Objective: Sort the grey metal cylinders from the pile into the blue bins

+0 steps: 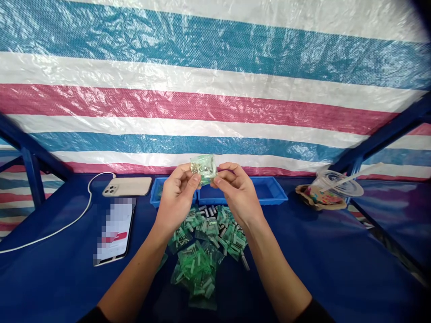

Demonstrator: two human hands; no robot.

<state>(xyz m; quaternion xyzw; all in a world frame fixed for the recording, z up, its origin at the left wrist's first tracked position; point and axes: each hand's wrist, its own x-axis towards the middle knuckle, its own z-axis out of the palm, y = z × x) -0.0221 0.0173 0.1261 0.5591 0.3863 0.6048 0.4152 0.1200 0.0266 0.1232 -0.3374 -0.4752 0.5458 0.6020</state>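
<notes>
Left hand (177, 195) and right hand (238, 190) pinch a greenish packet (204, 166) mid-frame, an apparent handling step likely calling next for steadiness.

Passage lies open over the tabletop (323, 255) right of the green packets (197, 269); phones (116, 229) and a white cable (90, 195) obstruct the left, blue trays (269, 198) and a plastic cup (348, 187) the far side.

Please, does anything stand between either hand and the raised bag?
Nothing visible does: the left hand holds the small bag by its left side, the right hand touches its lower right corner. Other green packets lie on the table.
</notes>
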